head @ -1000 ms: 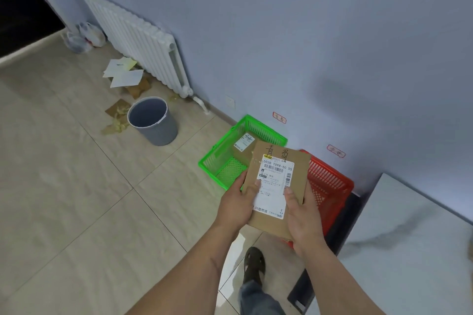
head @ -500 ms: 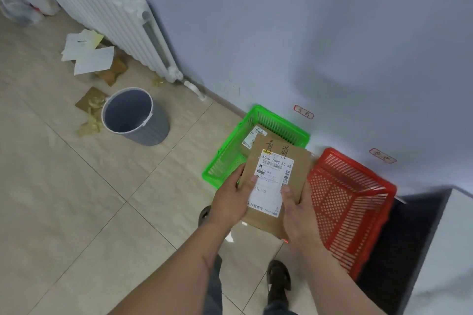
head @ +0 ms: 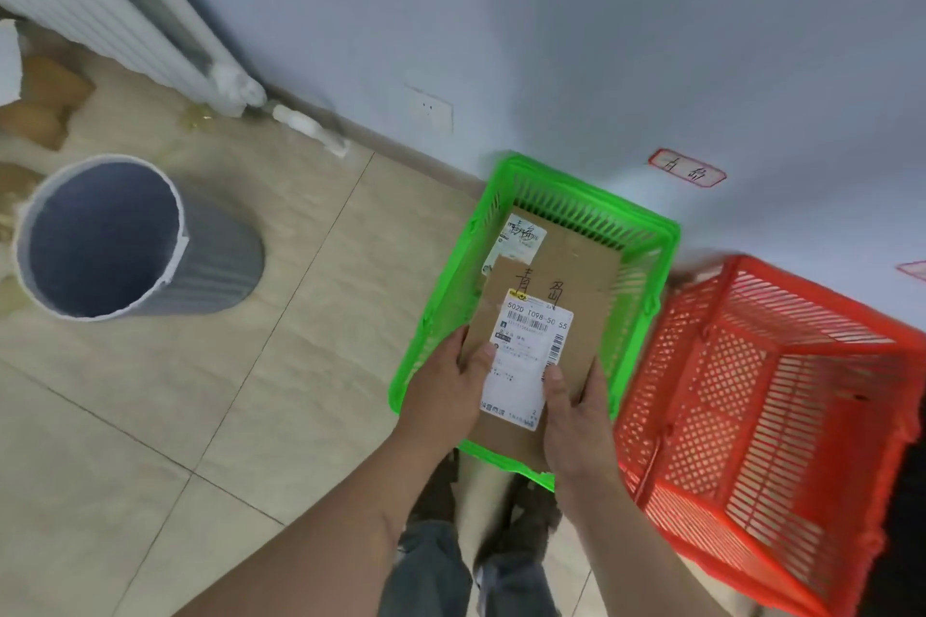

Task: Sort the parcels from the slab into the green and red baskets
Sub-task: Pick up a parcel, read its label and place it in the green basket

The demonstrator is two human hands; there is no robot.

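- Your left hand (head: 447,386) grips the near left edge of the brown parcel (head: 551,316), thumb curled onto its top face beside the white shipping label (head: 528,356).
- Your right hand (head: 576,408) grips the near right edge of the same parcel, thumb pressed on the lower right corner of the label.
- You hold the parcel flat, label up, over the open top of the green basket (head: 646,236). Its near end reaches past the basket's near rim. Handwritten characters sit above the label.
- A second parcel (head: 556,241) lies inside the green basket, partly covered by the one you hold; its own label shows at the far left corner.
- The red basket (head: 771,391) stands on the floor just beside the green basket, on its right.
- Both baskets stand against the wall (head: 551,15). A small tag (head: 686,167) is fixed to the wall above the green basket.
- A grey bin (head: 130,236) stands on the tiled floor, well apart to the left. A white radiator (head: 100,0) runs along the wall at the upper left.
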